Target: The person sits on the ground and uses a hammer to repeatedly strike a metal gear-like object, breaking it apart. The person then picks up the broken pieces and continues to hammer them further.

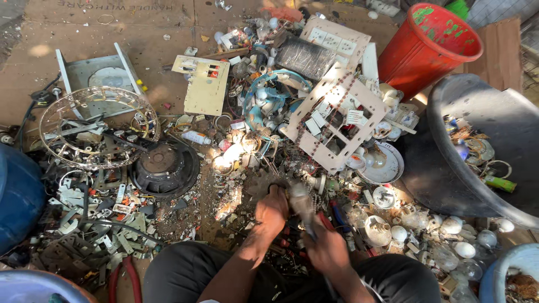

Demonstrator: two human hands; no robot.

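Observation:
I sit on the ground among electrical scrap. My left hand (271,210) is closed around a small dark scrap piece (276,188) and presses it down in front of my knees. My right hand (327,247) grips the handle of a blurred grey tool that looks like a hammer (299,196). The tool's head is just right of the left hand's knuckles. What exactly the dark piece is I cannot make out. Loose light bulbs (426,230) and bulb bases lie right of my hands.
A red bucket (429,45) stands at the back right, with a black tub (477,140) holding scrap beside it. A blue drum (17,196), a wire ring frame (95,129) and a black speaker (165,165) lie left. A white cut-out panel (337,120) tops the pile ahead.

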